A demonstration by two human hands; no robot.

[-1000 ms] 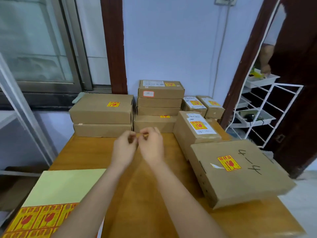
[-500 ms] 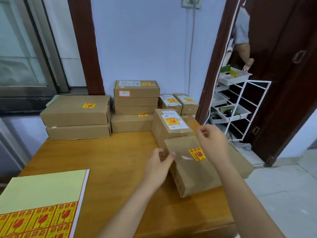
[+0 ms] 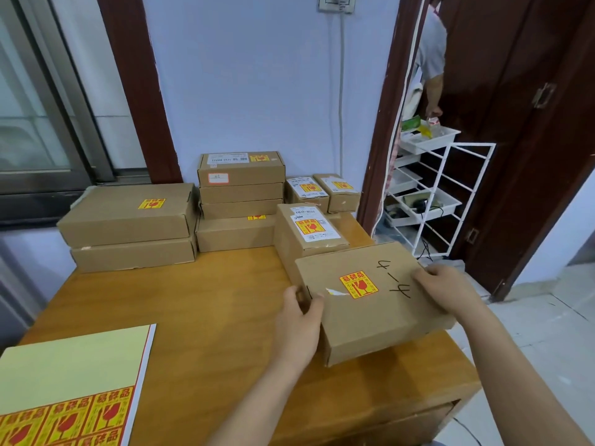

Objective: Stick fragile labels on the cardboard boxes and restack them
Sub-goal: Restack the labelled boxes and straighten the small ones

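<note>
A flat cardboard box (image 3: 380, 320) marked "4-4" lies at the right side of the wooden table (image 3: 199, 317), with a yellow and red fragile label (image 3: 358, 284) stuck on its top. My left hand (image 3: 297, 323) grips its left edge, thumb on top. Across from it, my right hand (image 3: 446, 289) grips the right edge. The label sheet (image 3: 67, 391) lies at the table's near left corner, with rows of yellow labels along its lower part.
Labelled boxes stand along the back: a two-box stack (image 3: 128, 225) at left, a taller stack (image 3: 241, 194) in the middle, small boxes (image 3: 322, 193) at right and one box (image 3: 309, 233) just behind the held box. A white wire rack (image 3: 431, 194) and a person (image 3: 429, 59) are in the doorway.
Both hands left the middle of the table and moved right to the "4-4" box. They now grip its two sides. The view has swung right.
</note>
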